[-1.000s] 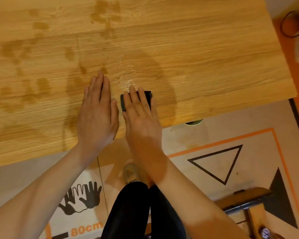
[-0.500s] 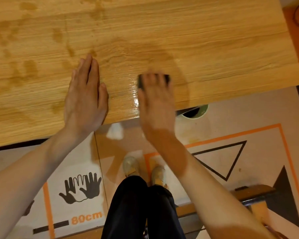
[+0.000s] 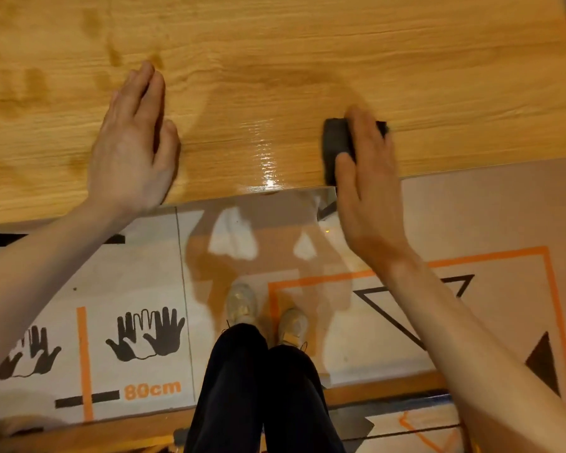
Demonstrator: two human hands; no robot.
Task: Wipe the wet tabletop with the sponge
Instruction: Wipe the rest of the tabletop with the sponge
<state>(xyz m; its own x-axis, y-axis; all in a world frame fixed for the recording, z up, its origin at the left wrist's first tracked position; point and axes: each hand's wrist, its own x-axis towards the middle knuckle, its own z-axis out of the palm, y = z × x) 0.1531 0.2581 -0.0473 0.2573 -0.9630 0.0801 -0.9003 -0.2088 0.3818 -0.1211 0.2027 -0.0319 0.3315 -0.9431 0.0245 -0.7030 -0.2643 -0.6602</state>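
Observation:
A dark grey sponge (image 3: 335,143) lies on the wooden tabletop (image 3: 307,60) close to its near edge. My right hand (image 3: 366,178) presses flat on the sponge, fingers covering most of it; only its left part and a far corner show. My left hand (image 3: 133,145) rests flat on the table to the left, palm down, holding nothing. Between the hands a wet, glossy streak (image 3: 265,161) shines near the edge. Darker damp blotches (image 3: 36,83) mark the wood at far left.
The table's near edge (image 3: 209,199) runs across the middle of the view. Below it is a floor mat (image 3: 138,338) with handprint and triangle markings, and my legs and shoes (image 3: 265,322).
My right hand has slid the sponge to the right and toward the near edge, leaving a wet streak. My left hand stays flat on the table.

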